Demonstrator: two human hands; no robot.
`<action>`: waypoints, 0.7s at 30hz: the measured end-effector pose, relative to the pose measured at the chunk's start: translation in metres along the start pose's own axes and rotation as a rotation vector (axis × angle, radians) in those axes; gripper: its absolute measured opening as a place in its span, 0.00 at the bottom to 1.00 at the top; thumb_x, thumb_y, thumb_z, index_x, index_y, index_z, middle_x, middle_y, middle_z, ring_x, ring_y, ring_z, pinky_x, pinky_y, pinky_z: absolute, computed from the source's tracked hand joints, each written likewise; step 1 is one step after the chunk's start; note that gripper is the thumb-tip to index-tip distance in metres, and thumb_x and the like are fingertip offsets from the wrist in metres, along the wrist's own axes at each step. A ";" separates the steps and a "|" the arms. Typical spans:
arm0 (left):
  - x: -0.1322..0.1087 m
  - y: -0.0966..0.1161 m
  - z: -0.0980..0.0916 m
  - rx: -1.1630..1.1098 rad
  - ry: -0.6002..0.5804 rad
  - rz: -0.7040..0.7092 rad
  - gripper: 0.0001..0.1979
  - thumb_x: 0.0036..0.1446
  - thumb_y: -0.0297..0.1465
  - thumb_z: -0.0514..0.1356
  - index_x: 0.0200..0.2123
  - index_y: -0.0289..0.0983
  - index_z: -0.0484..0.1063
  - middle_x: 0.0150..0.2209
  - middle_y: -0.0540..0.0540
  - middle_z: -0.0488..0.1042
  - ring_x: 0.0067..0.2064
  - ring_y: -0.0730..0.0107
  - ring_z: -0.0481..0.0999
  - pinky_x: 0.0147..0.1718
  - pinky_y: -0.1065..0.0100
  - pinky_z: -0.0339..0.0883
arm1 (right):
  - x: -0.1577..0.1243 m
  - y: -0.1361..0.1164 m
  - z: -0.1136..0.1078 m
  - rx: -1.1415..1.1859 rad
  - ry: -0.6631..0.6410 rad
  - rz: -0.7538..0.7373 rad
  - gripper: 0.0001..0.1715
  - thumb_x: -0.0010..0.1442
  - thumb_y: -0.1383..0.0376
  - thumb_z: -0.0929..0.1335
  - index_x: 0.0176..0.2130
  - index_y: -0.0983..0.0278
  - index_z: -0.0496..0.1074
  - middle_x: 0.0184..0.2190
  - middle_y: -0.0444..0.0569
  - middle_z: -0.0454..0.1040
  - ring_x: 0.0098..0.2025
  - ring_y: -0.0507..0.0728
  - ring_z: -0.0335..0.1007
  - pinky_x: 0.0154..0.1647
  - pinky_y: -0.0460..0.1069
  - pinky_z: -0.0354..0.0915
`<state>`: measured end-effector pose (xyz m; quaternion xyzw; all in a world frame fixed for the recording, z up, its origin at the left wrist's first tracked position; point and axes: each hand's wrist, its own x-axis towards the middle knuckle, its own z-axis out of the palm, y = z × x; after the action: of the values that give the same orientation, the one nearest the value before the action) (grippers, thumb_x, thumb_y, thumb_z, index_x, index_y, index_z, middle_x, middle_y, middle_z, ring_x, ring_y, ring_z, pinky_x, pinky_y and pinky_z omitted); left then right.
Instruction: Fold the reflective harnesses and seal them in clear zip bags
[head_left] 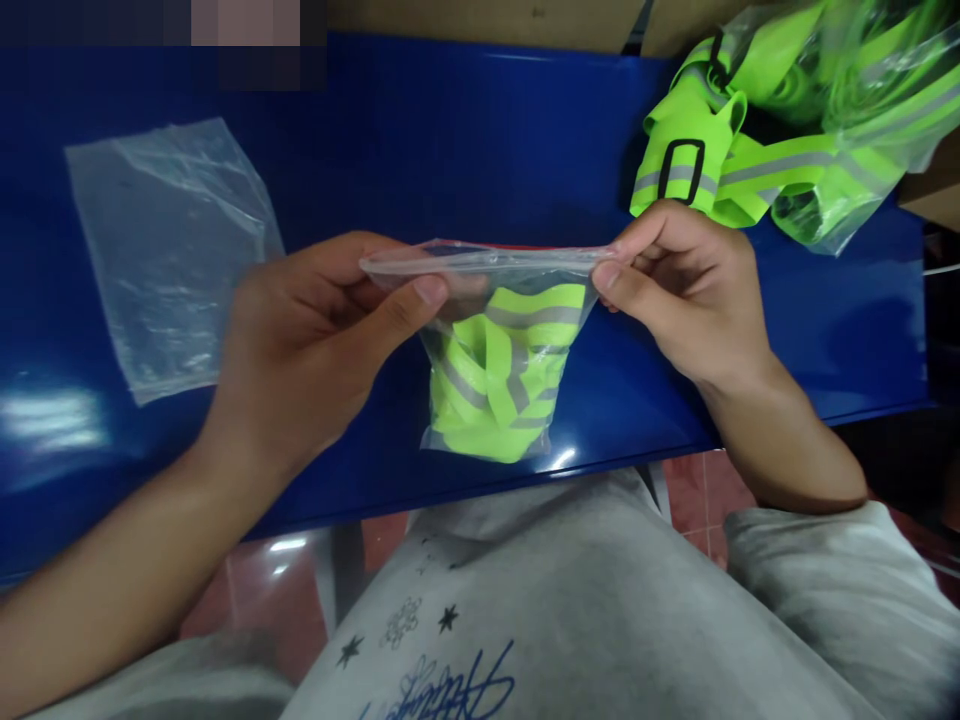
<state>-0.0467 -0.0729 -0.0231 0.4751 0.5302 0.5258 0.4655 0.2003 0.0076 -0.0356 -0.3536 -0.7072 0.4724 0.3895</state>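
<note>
The work seems well advanced for one bag: the green strap is folded and lies inside it, in the lower part, with no piece coming out of the mouth. The bag is in front of the person, over the near side of the bench; I cannot tell if its bottom touches the surface.

The left hand pinches the left end of the mouth, with the thumb in front and other fingers visible through the plastic. Whether these fingers are behind the bag or inside it, I cannot say. The right hand pinches the right corner between thumb and index finger. The mouth is stretched between them, and a red line runs along its top.

Closing the mouth is, I judge, the part which may be left, because the pictures do not show clearly if the seal is pressed along its full length.

Beyond this bag, a second bag lies flat at the left, with nothing visible in it. At the far right there is a pile of straps, partly under clear plastic, so these are not packed singly.
</note>
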 end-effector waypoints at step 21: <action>-0.008 -0.005 0.003 0.175 -0.053 -0.032 0.03 0.64 0.31 0.68 0.40 0.42 0.84 0.38 0.57 0.86 0.37 0.81 0.85 0.38 0.84 0.77 | -0.006 -0.002 0.009 -0.105 -0.027 0.062 0.10 0.65 0.61 0.73 0.33 0.63 0.74 0.27 0.43 0.69 0.28 0.48 0.62 0.28 0.45 0.60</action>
<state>-0.0425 -0.0804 -0.0284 0.5191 0.5690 0.4573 0.4445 0.1943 -0.0019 -0.0370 -0.3890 -0.7249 0.4513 0.3457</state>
